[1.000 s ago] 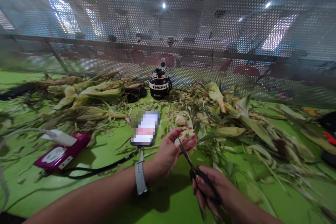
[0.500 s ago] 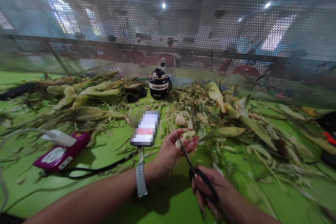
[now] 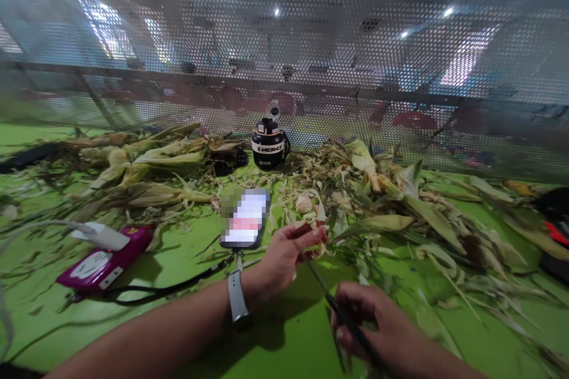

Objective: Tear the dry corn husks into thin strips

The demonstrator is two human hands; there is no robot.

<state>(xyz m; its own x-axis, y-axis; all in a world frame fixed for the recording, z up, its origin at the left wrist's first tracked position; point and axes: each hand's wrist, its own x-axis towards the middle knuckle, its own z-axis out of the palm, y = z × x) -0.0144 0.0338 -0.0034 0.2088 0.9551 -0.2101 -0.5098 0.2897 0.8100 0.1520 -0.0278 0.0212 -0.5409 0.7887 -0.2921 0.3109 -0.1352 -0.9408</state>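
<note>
Between the thumb and fingers of my left hand is a small pale piece of curled corn husk, its ends sticking out past the fingertips. My right hand grips black-handled scissors, blurred by motion. Their blades point up and left, just below the left fingertips and apart from the husk piece. A round, pale husk ball rests on the table right behind my left hand.
Dried corn husks lie heaped on the left and right of the green table. A phone, a purple power strip with a white charger, and a black bottle stand around. A perforated metal screen closes the back.
The scissors have drawn back from the husk piece, down and right, with my right hand. My left hand has turned slightly, its fingers closing more over the piece.
</note>
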